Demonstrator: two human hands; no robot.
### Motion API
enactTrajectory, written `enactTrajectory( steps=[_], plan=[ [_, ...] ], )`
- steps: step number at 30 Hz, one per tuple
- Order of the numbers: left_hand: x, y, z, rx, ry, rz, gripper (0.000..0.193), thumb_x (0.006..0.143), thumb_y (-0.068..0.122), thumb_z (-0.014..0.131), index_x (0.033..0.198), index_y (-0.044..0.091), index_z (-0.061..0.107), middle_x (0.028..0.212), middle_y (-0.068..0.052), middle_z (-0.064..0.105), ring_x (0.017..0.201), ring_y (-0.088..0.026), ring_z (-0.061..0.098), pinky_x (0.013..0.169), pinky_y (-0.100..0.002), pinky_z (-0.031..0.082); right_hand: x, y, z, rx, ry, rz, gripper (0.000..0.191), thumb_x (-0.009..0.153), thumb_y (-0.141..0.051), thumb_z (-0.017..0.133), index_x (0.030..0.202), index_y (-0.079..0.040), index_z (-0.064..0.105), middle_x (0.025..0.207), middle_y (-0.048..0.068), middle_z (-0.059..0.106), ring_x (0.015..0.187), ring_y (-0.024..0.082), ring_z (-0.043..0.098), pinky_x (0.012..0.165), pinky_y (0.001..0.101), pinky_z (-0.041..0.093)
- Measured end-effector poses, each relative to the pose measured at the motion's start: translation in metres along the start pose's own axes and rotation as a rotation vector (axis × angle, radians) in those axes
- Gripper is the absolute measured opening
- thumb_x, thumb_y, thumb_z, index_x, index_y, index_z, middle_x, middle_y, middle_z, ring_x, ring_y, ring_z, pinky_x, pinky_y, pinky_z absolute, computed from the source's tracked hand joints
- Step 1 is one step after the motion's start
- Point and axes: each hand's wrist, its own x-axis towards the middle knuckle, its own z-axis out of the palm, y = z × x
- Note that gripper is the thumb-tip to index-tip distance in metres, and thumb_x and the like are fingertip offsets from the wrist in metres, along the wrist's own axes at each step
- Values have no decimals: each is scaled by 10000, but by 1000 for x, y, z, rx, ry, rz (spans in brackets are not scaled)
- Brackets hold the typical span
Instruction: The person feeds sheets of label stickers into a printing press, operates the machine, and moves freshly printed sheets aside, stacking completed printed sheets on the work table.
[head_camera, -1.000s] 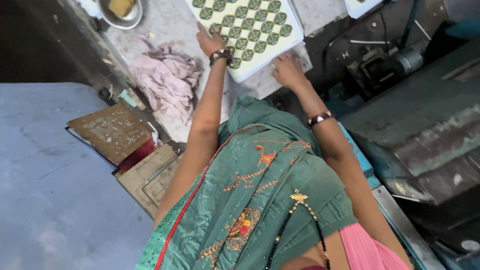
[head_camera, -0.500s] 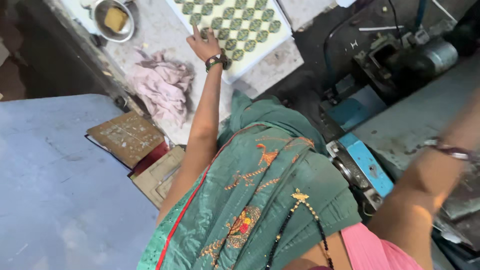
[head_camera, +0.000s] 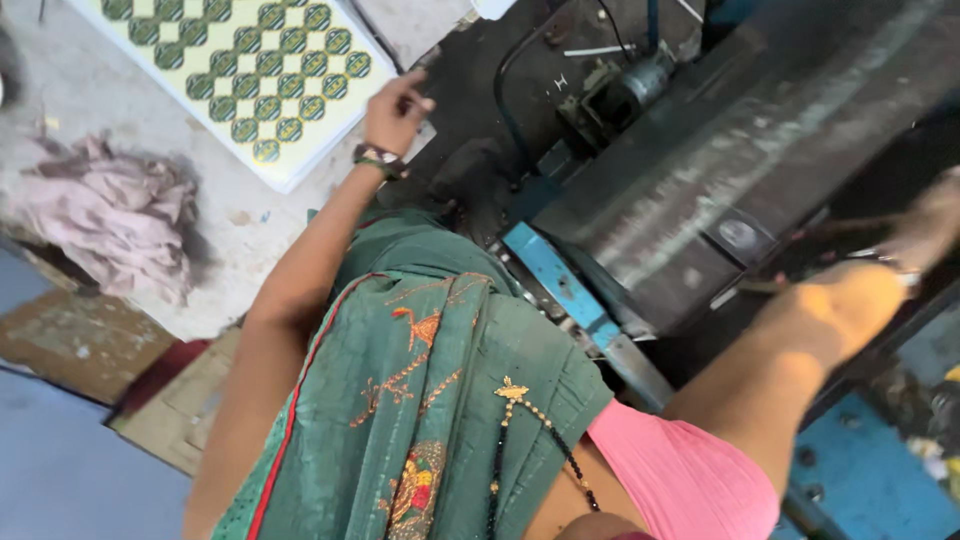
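A stack of white printed sheets covered with rows of green and yellow round labels lies on the pale worktop at the upper left. My left hand, a watch on its wrist, sits at the stack's right corner with fingers pinched on the top sheet's edge. My right hand is stretched out to the far right over a dark metal machine. It is blurred, and I cannot make out whether it holds anything.
A crumpled pinkish cloth lies on the worktop at the left. Brown cardboard pieces lie below the worktop's edge. The machine has a blue metal bar, a small motor and cables at the back. Blue plates are at the lower right.
The view has swung right and closer. My right hand left the sheets and reached out over the machine. My left hand slid from the top of the sheet to its right corner.
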Motion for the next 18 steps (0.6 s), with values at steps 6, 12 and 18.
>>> enactTrajectory(
  steps=[6,12,18],
  plan=[
    [25,9,69,51,-219,164,420,808,172,858,1194,76,726,956,-89,769,815,-209,740,757,-343,595,-86,-169,117,132,-109,-30,490,919,-231,660,1352,-26,555,1330,214,577,1276,358,543,1110,449,430],
    [41,32,102,56,12,94,706,919,159,774,1529,80,427,909,-186,730,780,-322,732,716,-414,588,-274,-359,137,370,-500,-275,603,928,-291,647,1448,-24,503,1408,235,531,1355,383,501,1167,467,403],
    [39,-19,-53,575,724,353,219,908,143,704,1097,53,639,1039,-206,717,927,-372,673,830,-456,519,-348,-410,128,382,-467,-896,609,976,-216,679,1499,17,470,1574,243,414,1450,449,378,1183,539,329]
  ],
)
